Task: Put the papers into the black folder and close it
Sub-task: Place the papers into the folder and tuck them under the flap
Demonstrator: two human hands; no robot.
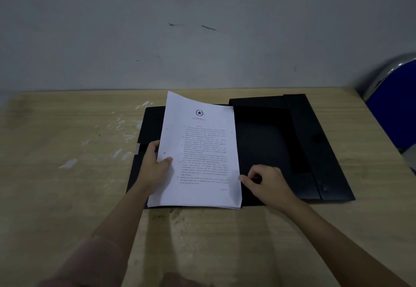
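Observation:
The black folder point(270, 142) lies open and flat on the wooden table. A stack of white printed papers point(198, 151) rests over its left half, with the far left corner curling upward. My left hand point(155, 163) grips the papers' left edge, thumb on top. My right hand point(267, 181) sits on the folder's inside at the papers' lower right edge, fingertips touching that edge. A small metal clasp point(137, 148) shows on the folder's left edge.
The wooden table point(67, 174) has pale scuff marks left of the folder. A grey wall stands right behind the table. A blue chair with a chrome frame point(391, 97) is at the far right, beside the table edge.

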